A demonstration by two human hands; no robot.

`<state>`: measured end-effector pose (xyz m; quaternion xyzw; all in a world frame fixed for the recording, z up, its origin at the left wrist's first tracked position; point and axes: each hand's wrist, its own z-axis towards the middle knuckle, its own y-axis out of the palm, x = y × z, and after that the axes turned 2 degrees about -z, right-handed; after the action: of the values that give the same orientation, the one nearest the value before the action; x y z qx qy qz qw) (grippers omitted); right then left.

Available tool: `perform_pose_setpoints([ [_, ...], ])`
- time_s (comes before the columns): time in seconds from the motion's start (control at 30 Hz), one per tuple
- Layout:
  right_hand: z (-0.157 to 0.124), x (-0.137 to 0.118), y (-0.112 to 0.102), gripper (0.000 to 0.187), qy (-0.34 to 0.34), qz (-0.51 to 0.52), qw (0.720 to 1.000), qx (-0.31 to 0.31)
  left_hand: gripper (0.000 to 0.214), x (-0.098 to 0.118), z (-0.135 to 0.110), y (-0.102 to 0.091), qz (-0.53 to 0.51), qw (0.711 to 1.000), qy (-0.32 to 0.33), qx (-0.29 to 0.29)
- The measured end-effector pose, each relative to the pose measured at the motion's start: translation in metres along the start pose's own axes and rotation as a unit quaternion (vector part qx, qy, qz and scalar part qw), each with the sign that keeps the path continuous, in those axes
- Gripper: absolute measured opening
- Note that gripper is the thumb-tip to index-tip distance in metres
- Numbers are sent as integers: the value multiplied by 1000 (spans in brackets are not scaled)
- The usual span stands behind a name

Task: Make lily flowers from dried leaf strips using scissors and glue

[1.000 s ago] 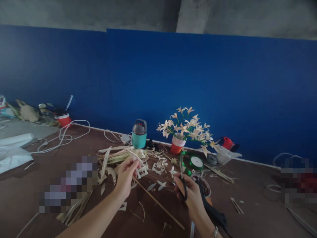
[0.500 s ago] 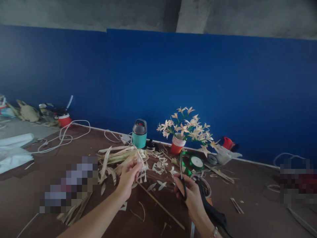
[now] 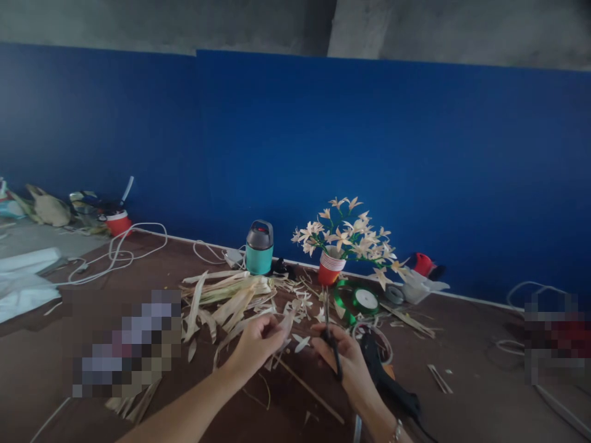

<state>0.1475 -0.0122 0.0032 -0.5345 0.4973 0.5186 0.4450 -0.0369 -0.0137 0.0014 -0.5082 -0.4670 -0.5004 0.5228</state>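
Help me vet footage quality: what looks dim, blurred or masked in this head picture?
Head view: dim overall, the blue wall panelling palest at far left; the pale, thin strip in the left hand softly blurred; square mosaic patches mask areas left and right.

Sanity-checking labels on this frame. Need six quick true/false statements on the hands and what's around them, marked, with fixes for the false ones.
1. The right hand holds the scissors. True.
2. The left hand holds nothing. False: it pinches a pale husk piece.
3. The flowers stand in the red cup. True.
4. The ribbon spool lies left of the red cup in the view. False: it lies to its right.
5. The glue gun is to the right of the right hand. True.
6. The teal container lies on its side. False: it stands upright.
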Motion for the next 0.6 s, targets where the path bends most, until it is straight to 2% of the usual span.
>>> perform_pose_setpoints([
  [0.1, -2, 2, 3, 43, -3, 13, 999, -32, 19, -4, -2, 3, 32, 999, 11, -35],
  [0.3, -4, 10, 8, 41, 0, 49, 996, -72, 14, -8, -7, 9, 105, 993, 4, -61],
  [0.47, -6, 6, 15, 43, -12, 62, 998, -27, 13, -7, -12, 14, 108, 988, 2, -107],
  [0.6, -5, 6, 15, 43, -18, 88, 996, 0, 15, -7, -12, 15, 72, 989, 0, -127],
])
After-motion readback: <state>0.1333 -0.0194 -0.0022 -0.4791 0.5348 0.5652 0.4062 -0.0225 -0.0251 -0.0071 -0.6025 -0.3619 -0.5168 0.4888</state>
